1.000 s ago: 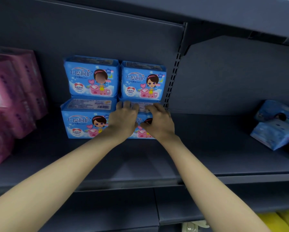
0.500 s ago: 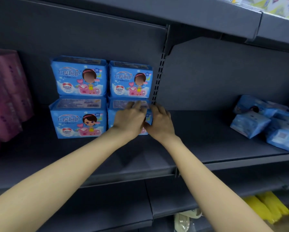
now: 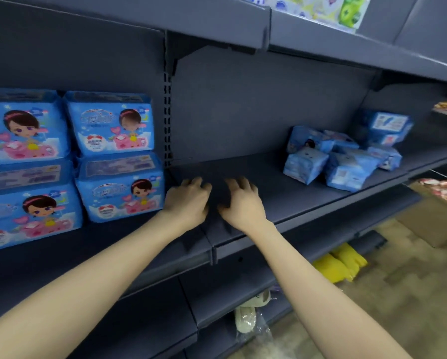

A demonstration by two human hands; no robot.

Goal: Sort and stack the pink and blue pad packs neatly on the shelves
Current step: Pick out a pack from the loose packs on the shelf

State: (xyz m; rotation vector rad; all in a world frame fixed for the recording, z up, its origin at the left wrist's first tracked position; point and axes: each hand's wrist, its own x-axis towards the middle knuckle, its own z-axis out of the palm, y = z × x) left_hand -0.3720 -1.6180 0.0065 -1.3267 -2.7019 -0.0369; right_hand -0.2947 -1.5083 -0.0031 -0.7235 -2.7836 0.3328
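I face a dark blue-grey metal shelving unit. The shelf (image 3: 282,193) before me has a flat matte deck, and behind it rises a plain back panel (image 3: 256,104) of the same colour. A slotted upright (image 3: 167,112) runs down the panel, with an angled bracket (image 3: 188,45) at its top under the upper shelf (image 3: 321,45). A lower shelf (image 3: 217,288) carries a pale soft thing (image 3: 248,314) in clear plastic. To my right the floor (image 3: 411,294) is mottled beige and brown, with a cardboard box (image 3: 435,221) on it.
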